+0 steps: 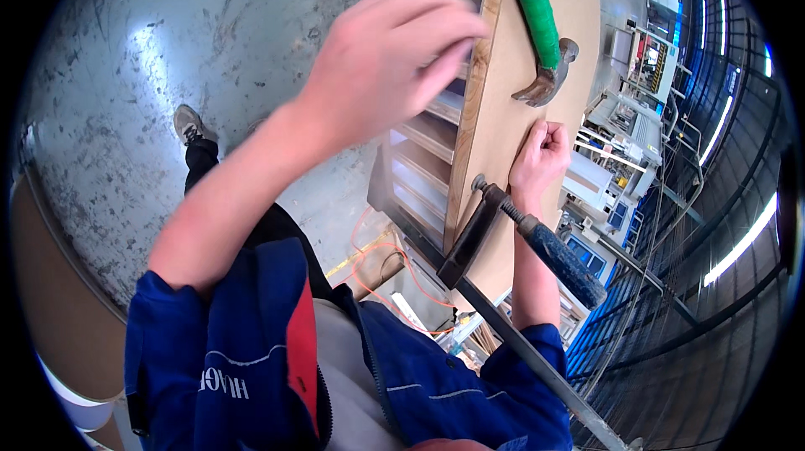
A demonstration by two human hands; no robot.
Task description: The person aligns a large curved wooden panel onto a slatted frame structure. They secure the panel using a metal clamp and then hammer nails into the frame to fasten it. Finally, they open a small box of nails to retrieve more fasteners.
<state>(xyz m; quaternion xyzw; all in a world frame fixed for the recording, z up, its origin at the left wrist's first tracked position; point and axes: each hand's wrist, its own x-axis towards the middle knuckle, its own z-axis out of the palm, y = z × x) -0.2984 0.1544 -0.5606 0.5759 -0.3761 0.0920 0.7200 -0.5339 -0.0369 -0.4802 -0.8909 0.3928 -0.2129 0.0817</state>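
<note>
The left hand [394,49] is raised above the plywood edge of the pale wooden shelved frame [436,141], its fingers spread loosely and blurred, gripping nothing. The right hand [541,153] rests on the flat brown wooden panel [503,99], fingers curled together into a loose fist; whether something small is pinched inside it I cannot tell.

Just beyond the right hand, a claw hammer with a green-wrapped handle [541,28] lies on the panel, its steel head near the knuckles. Nearer the body, a long steel bar clamp with a dark blue handle [553,254] grips the panel's edge, its black jaw pressed against the plywood and its bar running down toward the lower right.

Below lies a grey concrete floor [168,49], where 1 grey shoe [189,122] shows, along with an orange cable [386,258] looping beside the frame.

As I judge it, the hammer could slide off the panel if the frame is jolted, since nothing holds it and the surface looks tilted. The clamp handle juts out close to the right forearm, so a careless sweep could knock it loose. The cable underfoot could catch a step.
</note>
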